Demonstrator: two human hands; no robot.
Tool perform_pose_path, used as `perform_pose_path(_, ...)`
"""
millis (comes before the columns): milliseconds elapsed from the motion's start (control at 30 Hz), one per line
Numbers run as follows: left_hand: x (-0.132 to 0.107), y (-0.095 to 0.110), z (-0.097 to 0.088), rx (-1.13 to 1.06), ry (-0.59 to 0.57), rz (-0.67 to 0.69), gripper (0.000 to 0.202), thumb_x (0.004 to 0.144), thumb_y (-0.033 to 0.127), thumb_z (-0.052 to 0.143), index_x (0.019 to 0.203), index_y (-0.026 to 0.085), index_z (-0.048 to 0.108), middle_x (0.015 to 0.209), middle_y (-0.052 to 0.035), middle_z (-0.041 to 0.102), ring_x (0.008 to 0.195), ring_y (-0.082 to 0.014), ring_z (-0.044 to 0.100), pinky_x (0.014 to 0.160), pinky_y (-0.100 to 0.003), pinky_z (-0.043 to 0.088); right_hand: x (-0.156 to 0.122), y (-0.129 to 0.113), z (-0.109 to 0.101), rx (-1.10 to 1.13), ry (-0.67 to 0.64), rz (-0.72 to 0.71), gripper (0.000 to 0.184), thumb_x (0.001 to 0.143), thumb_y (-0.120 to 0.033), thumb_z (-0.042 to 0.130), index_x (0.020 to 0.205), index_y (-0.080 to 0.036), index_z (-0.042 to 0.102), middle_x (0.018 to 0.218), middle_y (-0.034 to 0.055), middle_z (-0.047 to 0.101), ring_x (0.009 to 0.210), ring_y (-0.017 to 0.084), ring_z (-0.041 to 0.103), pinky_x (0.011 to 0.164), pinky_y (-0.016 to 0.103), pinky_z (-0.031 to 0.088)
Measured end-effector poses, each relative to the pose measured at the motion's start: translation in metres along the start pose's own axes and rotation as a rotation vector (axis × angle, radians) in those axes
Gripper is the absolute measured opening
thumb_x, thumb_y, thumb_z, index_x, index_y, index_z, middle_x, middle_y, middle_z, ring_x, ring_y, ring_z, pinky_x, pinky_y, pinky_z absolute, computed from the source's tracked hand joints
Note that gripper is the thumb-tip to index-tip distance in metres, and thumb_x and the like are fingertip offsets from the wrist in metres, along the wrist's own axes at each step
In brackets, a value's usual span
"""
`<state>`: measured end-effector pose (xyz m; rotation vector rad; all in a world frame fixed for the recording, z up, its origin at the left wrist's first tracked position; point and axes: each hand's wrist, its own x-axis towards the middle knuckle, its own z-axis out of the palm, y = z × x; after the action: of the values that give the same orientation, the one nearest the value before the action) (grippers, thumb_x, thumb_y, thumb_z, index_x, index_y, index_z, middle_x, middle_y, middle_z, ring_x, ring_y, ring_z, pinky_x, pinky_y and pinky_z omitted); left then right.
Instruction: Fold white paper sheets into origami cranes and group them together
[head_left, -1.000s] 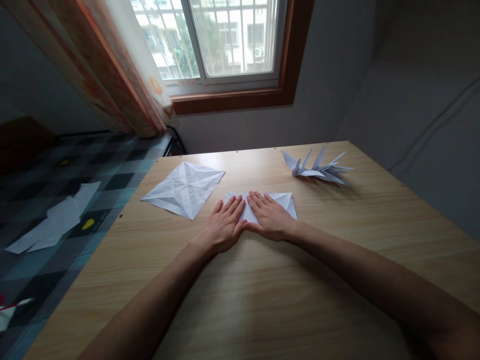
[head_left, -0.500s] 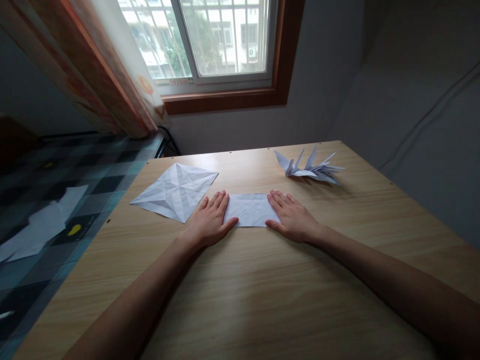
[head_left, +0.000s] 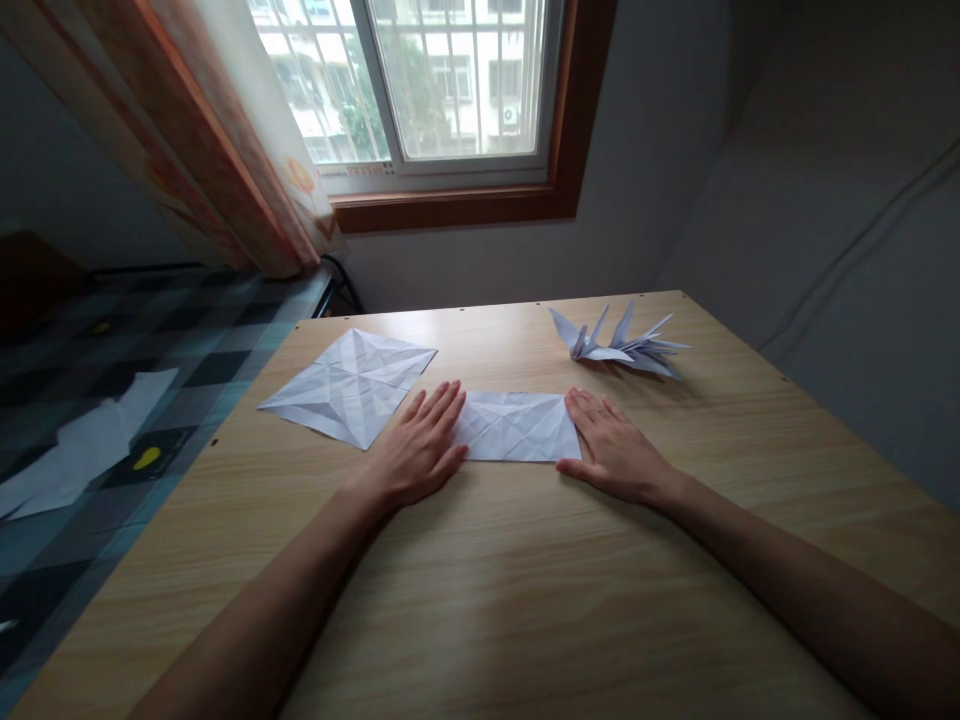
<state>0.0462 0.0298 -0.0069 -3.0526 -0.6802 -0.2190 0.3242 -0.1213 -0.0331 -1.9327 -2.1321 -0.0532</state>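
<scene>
A white sheet of paper (head_left: 517,428), folded into a rectangle and marked with creases, lies flat on the wooden table (head_left: 480,580). My left hand (head_left: 424,445) rests flat on its left end, fingers stretched out. Across from it, my right hand (head_left: 613,448) lies flat at the right edge, its fingers also extended. Both palms face down and neither hand grips anything. Part of the left end is hidden under my left hand.
A creased, unfolded paper square (head_left: 349,385) lies to the left. At the back right sit folded paper cranes (head_left: 622,345), bunched together. Beyond the table's left edge, loose paper (head_left: 97,440) rests on a checked cloth (head_left: 45,580). A window (head_left: 457,90) is behind.
My hands have slid outward, the right one more, uncovering more of the folded paper between them. The camera view has shifted slightly.
</scene>
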Motion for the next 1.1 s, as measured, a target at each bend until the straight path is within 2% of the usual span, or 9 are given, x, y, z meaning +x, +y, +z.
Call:
perform_pose_path(67, 0.002, 0.017, -0.003, -0.069, 0.035, 0.139, 0.071, 0.095, 0.052, 0.04, 0.151, 0.013, 0.022, 0.159, -0.0163, 0.019, 0.148, -0.0281, 0.015, 0.12, -0.048, 0.014, -0.001, -0.002, -0.002, 0.049, 0.076, -0.083, 0.079, 0.086, -0.055, 0.057, 0.145, -0.006, 0.036, 0.148, 0.0249, 0.039, 0.141, 0.035, 0.032, 0.113, 0.055, 0.03)
perform_pose_path(167, 0.007, 0.043, -0.003, -0.161, -0.068, 0.309, 0.077, 0.092, 0.06, 0.042, 0.151, 0.015, 0.023, 0.157, -0.0158, 0.024, 0.147, -0.0282, 0.019, 0.12, -0.046, 0.015, -0.001, -0.008, -0.007, 0.103, 0.169, -0.272, 0.051, 0.09, -0.04, 0.058, 0.132, -0.012, 0.052, 0.132, 0.0209, 0.057, 0.125, 0.032, 0.051, 0.103, 0.049, 0.045)
perform_pose_path(267, 0.01, 0.053, -0.002, -0.185, -0.15, 0.297, 0.08, 0.091, 0.064, 0.041, 0.15, 0.012, 0.025, 0.156, -0.0181, 0.025, 0.147, -0.0302, 0.021, 0.119, -0.047, 0.017, -0.001, -0.014, -0.013, 0.054, 0.191, -0.435, 0.022, 0.095, -0.022, 0.049, 0.111, -0.015, 0.064, 0.105, 0.0143, 0.07, 0.102, 0.025, 0.064, 0.09, 0.04, 0.052)
perform_pose_path(433, 0.009, 0.046, 0.0, -0.202, -0.154, 0.297, 0.08, 0.091, 0.064, 0.04, 0.15, 0.012, 0.028, 0.156, -0.0171, 0.026, 0.146, -0.0301, 0.021, 0.119, -0.047, 0.017, 0.0, -0.019, -0.023, -0.108, 0.087, -0.542, 0.024, 0.095, -0.007, 0.042, 0.092, -0.014, 0.064, 0.084, 0.0094, 0.067, 0.078, 0.018, 0.063, 0.073, 0.029, 0.051)
perform_pose_path(567, 0.009, 0.045, 0.0, -0.214, -0.104, 0.297, 0.07, 0.093, 0.059, 0.042, 0.147, 0.015, 0.035, 0.153, -0.016, 0.034, 0.144, -0.0293, 0.029, 0.118, -0.047, 0.023, -0.001, -0.026, -0.023, -0.17, 0.127, -0.559, 0.023, 0.095, -0.007, 0.043, 0.087, -0.012, 0.064, 0.073, 0.007, 0.063, 0.068, 0.017, 0.06, 0.063, 0.028, 0.047)
perform_pose_path(800, 0.005, 0.052, -0.001, -0.138, 0.022, 0.324, 0.047, 0.096, 0.046, 0.043, 0.129, 0.014, 0.055, 0.139, -0.0165, 0.054, 0.131, -0.0312, 0.049, 0.105, -0.046, 0.042, -0.009, -0.056, -0.021, -0.009, 0.354, -0.607, 0.025, 0.098, -0.012, 0.041, 0.11, -0.012, 0.062, 0.08, 0.0079, 0.07, 0.071, 0.018, 0.065, 0.063, 0.029, 0.049)
perform_pose_path(967, 0.002, 0.046, 0.003, -0.085, 0.13, 0.357, 0.03, 0.1, 0.026, 0.038, 0.114, 0.017, 0.063, 0.125, -0.0092, 0.066, 0.118, -0.0234, 0.061, 0.091, -0.036, 0.051, -0.011, -0.063, -0.016, 0.13, 0.364, -0.579, 0.023, 0.099, -0.022, 0.047, 0.115, -0.011, 0.059, 0.087, 0.0092, 0.072, 0.075, 0.019, 0.067, 0.066, 0.03, 0.052)
perform_pose_path(1033, 0.001, 0.043, 0.002, -0.087, 0.147, 0.36, 0.03, 0.101, 0.028, 0.039, 0.112, 0.018, 0.064, 0.122, -0.0082, 0.068, 0.117, -0.022, 0.062, 0.091, -0.034, 0.052, -0.01, -0.058, -0.014, 0.156, 0.34, -0.551, 0.027, 0.098, -0.031, 0.05, 0.113, -0.01, 0.059, 0.09, 0.0107, 0.072, 0.079, 0.021, 0.068, 0.069, 0.032, 0.053)
perform_pose_path(1100, 0.0, 0.041, 0.0, -0.098, 0.145, 0.37, 0.03, 0.1, 0.033, 0.041, 0.11, 0.018, 0.065, 0.12, -0.0083, 0.069, 0.116, -0.0222, 0.062, 0.09, -0.033, 0.052, -0.01, -0.053, -0.012, 0.152, 0.319, -0.542, 0.027, 0.098, -0.032, 0.051, 0.111, -0.01, 0.06, 0.09, 0.0112, 0.072, 0.081, 0.021, 0.068, 0.072, 0.033, 0.054)
